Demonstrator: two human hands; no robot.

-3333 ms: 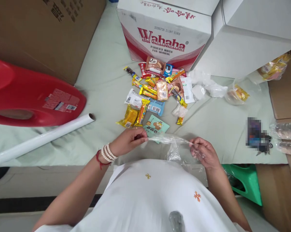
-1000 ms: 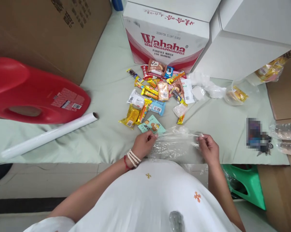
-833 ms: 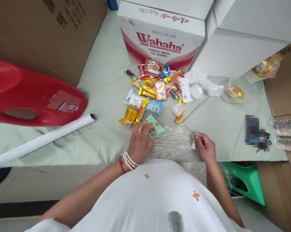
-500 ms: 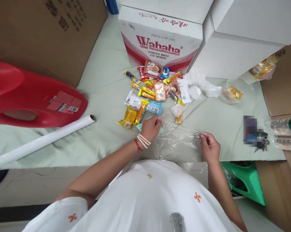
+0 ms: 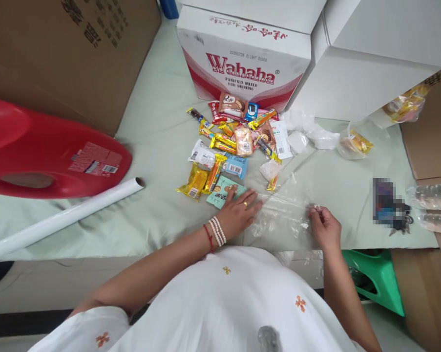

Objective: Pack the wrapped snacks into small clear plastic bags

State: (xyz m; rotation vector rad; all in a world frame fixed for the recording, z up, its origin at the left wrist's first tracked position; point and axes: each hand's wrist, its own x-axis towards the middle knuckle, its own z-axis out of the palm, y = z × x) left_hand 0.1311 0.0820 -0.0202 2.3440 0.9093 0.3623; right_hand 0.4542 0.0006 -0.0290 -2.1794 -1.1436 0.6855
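Note:
A clear plastic bag [image 5: 284, 210] lies stretched across the cloth between my two hands. My left hand [image 5: 238, 211] rests flat with its fingers spread, the fingertips over the bag's left end and beside a mint-green packet [image 5: 220, 193]. At the other end, my right hand [image 5: 325, 226] pinches the bag's edge. Just beyond sits a pile of packaged snacks: a yellow packet [image 5: 194, 182], an orange-yellow stick pack [image 5: 215, 174], a blue and white packet [image 5: 235, 166], a brown wafer packet [image 5: 233, 105] and several more.
A Wahaha carton [image 5: 242, 63] stands behind the snacks. On the left are a red jug [image 5: 59, 156] and a white roll [image 5: 70, 215]. To the right lie small clear bags [image 5: 323, 137], a snack in a clear bag [image 5: 355, 144], keys [image 5: 402, 222] and plastic bottles [image 5: 430, 198].
My left hand has gone from closed to spread flat, moving slightly right and down. The mint-green packet shows more. My right hand has shifted a little right and down, still pinching the bag.

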